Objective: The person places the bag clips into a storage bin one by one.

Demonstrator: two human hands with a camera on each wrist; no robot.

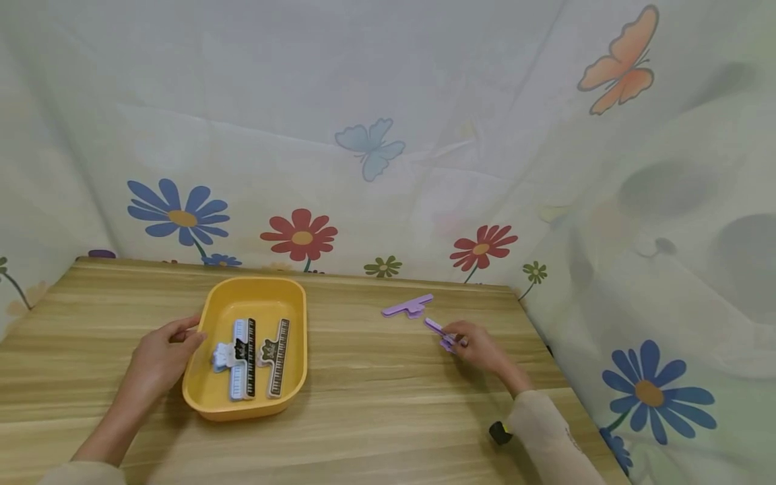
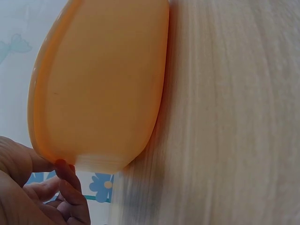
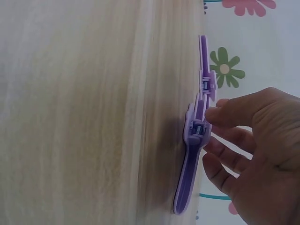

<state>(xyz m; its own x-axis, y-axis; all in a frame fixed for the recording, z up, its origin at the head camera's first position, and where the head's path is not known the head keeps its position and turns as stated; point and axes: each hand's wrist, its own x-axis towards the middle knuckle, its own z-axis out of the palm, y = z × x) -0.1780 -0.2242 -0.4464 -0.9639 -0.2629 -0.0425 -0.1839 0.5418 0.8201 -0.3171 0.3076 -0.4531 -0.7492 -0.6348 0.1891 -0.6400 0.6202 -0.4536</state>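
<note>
Purple clip [image 3: 193,143], one. Location: well to the right of the yellow tray [image 1: 261,303]; pinched by the right hand [image 1: 479,345], the nearer of the two hands. Long axis: set aslant, its far end being the one closer to the tray. Appearance: plain purple, long and narrow, coil spring [image 3: 198,130] exposed. Second purple clip [image 1: 407,306]: unheld, placed just beside it, tray side and beyond. Tray's left rim: gripped by the left hand [image 1: 159,358].
</note>
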